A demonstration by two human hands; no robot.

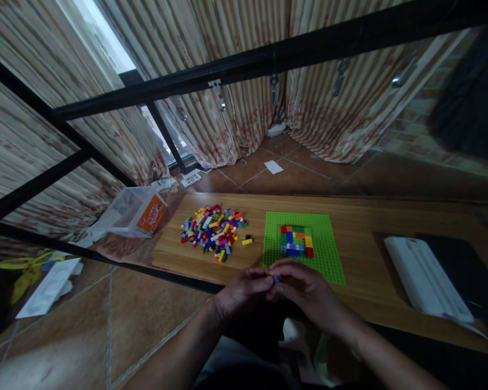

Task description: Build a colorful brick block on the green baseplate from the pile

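Note:
My left hand (246,290) and my right hand (303,287) meet over the table's front edge, fingertips pinched together. Between them is a small blue toy brick (276,279), mostly covered by the fingers. Just beyond lies a green baseplate (329,246), its near left corner partly behind my hands. On the plate stands a multicoloured brick structure (296,241) of red, green, blue, yellow, orange and white pieces, roughly rectangular. To the left spreads a loose pile of mixed bricks (211,230). A yellow brick (247,242) sits apart, near a black one.
The wooden table (361,216) carries a white device (427,279) and a dark flat object (463,271) at right. A clear plastic bin (124,211) with an orange label is beyond the left end. Black metal bars (179,78) cross before striped curtains (236,124).

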